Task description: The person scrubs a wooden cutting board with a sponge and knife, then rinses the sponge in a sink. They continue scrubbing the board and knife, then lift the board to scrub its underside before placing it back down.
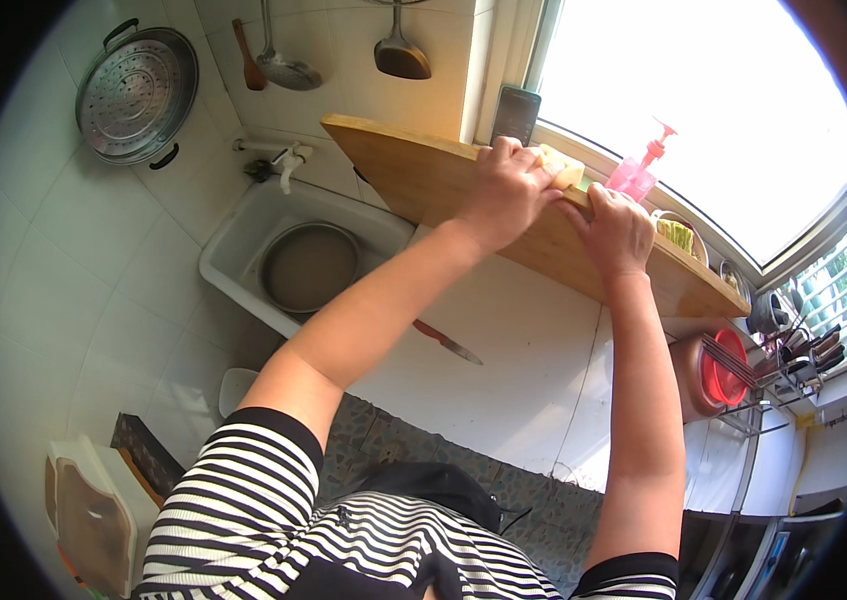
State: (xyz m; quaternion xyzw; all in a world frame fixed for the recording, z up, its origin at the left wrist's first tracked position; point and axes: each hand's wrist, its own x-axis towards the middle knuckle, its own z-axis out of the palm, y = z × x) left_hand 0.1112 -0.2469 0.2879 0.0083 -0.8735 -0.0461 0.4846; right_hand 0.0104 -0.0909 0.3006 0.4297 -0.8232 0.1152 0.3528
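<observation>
A large wooden board (408, 172) stands tilted on its edge at the back of the white countertop (521, 352), below the window. My left hand (506, 187) is at its top edge, with a pale yellow sponge or cloth (562, 166) at its fingers; how firmly it is held is partly hidden. My right hand (618, 229) grips the same top edge just to the right, thumb on the near face. Behind the board stand a pink pump bottle (633, 178) and an upright phone (516, 112). A knife with a red handle (447, 342) lies on the countertop.
At the left is a white sink (236, 270) with a round metal pan (309, 266) under a white tap (290, 161). A red-lidded container (726, 367) and a metal utensil rack (798, 371) stand at the right. A steamer tray (137, 94) and several utensils hang on the wall.
</observation>
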